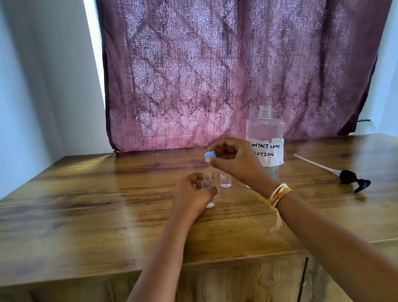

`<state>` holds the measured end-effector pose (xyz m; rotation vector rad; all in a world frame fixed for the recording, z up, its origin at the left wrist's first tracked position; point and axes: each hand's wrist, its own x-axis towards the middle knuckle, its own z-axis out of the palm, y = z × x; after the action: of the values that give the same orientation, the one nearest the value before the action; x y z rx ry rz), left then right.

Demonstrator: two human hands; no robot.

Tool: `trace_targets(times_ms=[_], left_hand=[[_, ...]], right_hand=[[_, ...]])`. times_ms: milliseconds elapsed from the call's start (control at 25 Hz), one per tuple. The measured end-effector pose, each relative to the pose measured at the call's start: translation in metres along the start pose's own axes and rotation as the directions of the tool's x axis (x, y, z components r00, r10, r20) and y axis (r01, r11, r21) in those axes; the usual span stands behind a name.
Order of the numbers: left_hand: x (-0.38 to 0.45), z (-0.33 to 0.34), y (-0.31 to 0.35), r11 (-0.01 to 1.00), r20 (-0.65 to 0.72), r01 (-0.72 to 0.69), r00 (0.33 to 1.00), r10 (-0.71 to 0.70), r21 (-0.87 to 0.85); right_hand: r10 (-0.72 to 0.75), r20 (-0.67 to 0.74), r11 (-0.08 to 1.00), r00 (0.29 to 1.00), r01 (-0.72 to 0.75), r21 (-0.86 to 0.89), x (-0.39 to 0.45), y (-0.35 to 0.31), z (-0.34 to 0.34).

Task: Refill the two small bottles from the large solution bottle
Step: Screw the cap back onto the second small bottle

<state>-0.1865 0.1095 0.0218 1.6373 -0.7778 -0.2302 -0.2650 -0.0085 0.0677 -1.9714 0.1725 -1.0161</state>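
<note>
Left hand is gripping a small glass vial; right hand is pinching its blue cap. Vial's probably light, slick and breakable, so holding the body low is safest.

Glossy wooden table; clear plastic large bottle; patterned cloth curtain

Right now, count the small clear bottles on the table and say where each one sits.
2. One small bottle is gripped by the left hand; the other small bottle stands just right of it, under the right hand. None seem hidden.
</note>
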Motion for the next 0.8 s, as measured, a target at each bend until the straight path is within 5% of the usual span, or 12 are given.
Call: trace_targets(times_ms=[280,800], left_hand=[[-0.003,0.000,0.002,0.995,0.049,-0.084,0.995,0.082,0.043],[0.000,0.001,-0.005,0.996,0.083,-0.080,0.994,0.078,0.025]], right_hand=[[0.097,0.022,0.983,0.995,-0.099,0.153,-0.023,0.017,-0.001],[-0.010,0.006,0.998,1.000,0.010,-0.059,-0.025,0.016,0.007]])
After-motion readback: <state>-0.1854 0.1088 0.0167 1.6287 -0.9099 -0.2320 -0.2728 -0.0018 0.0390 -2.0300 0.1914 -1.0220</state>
